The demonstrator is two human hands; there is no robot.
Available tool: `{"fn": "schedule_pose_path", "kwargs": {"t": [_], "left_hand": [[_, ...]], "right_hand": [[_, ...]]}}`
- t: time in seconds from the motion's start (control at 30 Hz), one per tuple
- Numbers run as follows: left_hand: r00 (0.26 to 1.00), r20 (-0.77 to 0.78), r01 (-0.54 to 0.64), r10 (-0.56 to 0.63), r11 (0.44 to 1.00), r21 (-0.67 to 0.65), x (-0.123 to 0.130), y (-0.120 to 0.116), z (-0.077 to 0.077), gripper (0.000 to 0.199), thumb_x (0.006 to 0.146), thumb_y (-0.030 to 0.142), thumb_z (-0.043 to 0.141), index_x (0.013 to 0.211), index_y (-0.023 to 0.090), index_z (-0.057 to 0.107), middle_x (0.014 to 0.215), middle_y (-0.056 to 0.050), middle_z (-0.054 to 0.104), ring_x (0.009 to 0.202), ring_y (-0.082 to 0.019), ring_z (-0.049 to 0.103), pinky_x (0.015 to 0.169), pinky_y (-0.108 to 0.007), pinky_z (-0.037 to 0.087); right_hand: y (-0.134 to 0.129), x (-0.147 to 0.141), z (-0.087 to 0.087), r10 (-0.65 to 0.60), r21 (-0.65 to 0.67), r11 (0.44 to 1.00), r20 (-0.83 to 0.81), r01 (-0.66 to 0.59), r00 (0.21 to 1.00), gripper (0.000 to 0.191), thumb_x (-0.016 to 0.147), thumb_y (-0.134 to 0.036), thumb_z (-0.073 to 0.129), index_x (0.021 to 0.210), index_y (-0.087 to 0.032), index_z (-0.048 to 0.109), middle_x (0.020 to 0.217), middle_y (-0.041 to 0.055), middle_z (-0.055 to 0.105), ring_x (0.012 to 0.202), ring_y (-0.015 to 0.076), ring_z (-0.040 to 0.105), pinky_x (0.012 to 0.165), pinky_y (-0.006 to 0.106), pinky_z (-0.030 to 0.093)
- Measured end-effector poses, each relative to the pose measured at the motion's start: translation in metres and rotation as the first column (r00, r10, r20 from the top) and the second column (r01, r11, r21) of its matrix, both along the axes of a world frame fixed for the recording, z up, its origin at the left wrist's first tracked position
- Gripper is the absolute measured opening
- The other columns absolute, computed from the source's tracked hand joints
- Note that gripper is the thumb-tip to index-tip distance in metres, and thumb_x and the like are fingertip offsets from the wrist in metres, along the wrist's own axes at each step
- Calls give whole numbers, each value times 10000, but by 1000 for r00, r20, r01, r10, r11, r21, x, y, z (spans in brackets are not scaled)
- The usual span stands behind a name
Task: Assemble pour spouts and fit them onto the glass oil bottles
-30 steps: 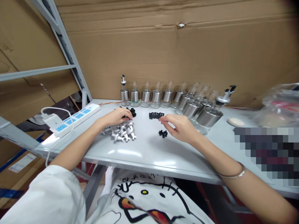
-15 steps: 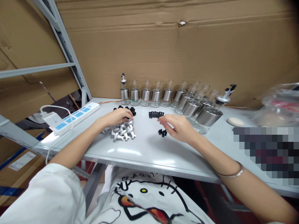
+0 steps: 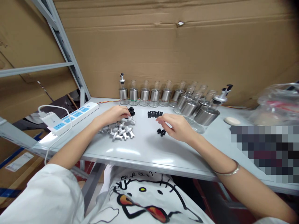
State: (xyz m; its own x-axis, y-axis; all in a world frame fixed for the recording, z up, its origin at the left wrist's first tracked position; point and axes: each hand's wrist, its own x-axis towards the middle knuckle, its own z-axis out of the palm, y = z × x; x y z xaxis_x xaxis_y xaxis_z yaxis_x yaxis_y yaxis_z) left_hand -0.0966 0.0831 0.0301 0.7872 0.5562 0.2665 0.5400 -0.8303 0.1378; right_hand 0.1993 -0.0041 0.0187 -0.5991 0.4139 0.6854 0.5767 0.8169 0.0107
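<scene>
My left hand (image 3: 115, 115) reaches over the back of a pile of silver-white pourer spouts (image 3: 121, 132), its fingers curled down. Beside its fingertips show black ring-like stoppers (image 3: 131, 111); the hand covers others. Whatever the left fingertips grip is hidden. My right hand (image 3: 176, 127) hovers over the table, thumb and fingers drawn together, pointing left. Its fingertips are by a row of small black plugs (image 3: 153, 114), and a small cluster of black pieces (image 3: 161, 132) lies just below them. Anything in the right fingers is too small to make out.
Glass bottles with steel sleeves (image 3: 155, 95) line the back, several more bunched to the right. A bottle at each end wears a pourer (image 3: 121, 77). A white power strip (image 3: 74, 116) lies left; a pale oval object (image 3: 231, 121) and a plastic bag (image 3: 277, 102) are right.
My left hand has moved slightly back, covering more of the black stoppers. A silver-white spout by its fingertips has shifted. The right hand keeps nearly the same place.
</scene>
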Motion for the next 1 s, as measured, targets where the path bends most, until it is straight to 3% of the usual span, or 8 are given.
{"fn": "schedule_pose_path", "kwargs": {"t": [0.2, 0.33, 0.5, 0.73, 0.83, 0.97, 1.0], "left_hand": [[966, 253, -72, 48, 994, 85, 16, -19, 4, 306, 935, 389, 458, 922, 177, 677, 869, -48, 702, 790, -158, 622, 757, -267, 426], [946, 322, -74, 32, 990, 119, 31, -37, 0, 360, 953, 443, 416, 959, 185, 667, 879, -38, 722, 755, -144, 619, 768, -294, 391], [902, 431, -1, -35, 997, 81, 44, -51, -6, 390, 942, 481, 424, 893, 181, 668, 761, -24, 716, 681, -132, 616, 724, -287, 407], [869, 495, 0, -15, 1000, 29, 54, -67, -6, 279, 923, 398, 505, 861, 184, 672, 683, -7, 684, 647, -125, 605, 659, -257, 441], [854, 516, 73, -66, 997, 6, 59, -73, -9, 188, 904, 342, 550, 839, 186, 632, 762, -19, 672, 701, -126, 608, 643, -241, 464], [832, 505, 172, -230, 972, 159, 63, -75, -19, 56, 900, 251, 556, 919, 200, 543, 909, -48, 603, 856, -145, 594, 765, -276, 500], [824, 508, 168, -252, 964, 205, 64, -74, -23, 104, 892, 245, 567, 975, 208, 517, 950, -57, 580, 889, -153, 584, 769, -284, 505]], "right_hand": [[0, -2, 2, -37, 29, 999, 5, 37, 999, 162, 929, -165, 435, 905, -194, 593, 787, 46, 704, 688, 173, 655, 641, 298, 459], [2, -2, 0, -46, -10, 999, 29, 46, 999, 128, 949, -254, 478, 987, -198, 586, 804, 41, 700, 720, 180, 651, 687, 320, 433], [3, -2, -2, -16, -20, 1000, 57, 17, 998, 154, 959, -288, 479, 1034, -207, 586, 944, 71, 697, 854, 207, 639, 751, 340, 436], [2, -3, -1, 14, 8, 1000, -4, -14, 1000, 157, 966, -258, 448, 1033, -205, 580, 1025, 95, 665, 913, 221, 609, 784, 370, 451], [0, -5, 0, 61, -60, 996, -112, -68, 992, 158, 970, -236, 424, 1051, -217, 559, 989, 83, 660, 904, 213, 607, 792, 365, 472], [-3, -11, -1, 60, -228, 966, -265, -122, 963, 138, 969, -260, 428, 1016, -223, 552, 894, 51, 646, 783, 172, 610, 718, 304, 499], [-3, -12, -2, 50, -264, 956, -280, -127, 959, 135, 967, -275, 434, 1001, -220, 553, 883, 47, 645, 762, 166, 609, 703, 293, 500]]}}
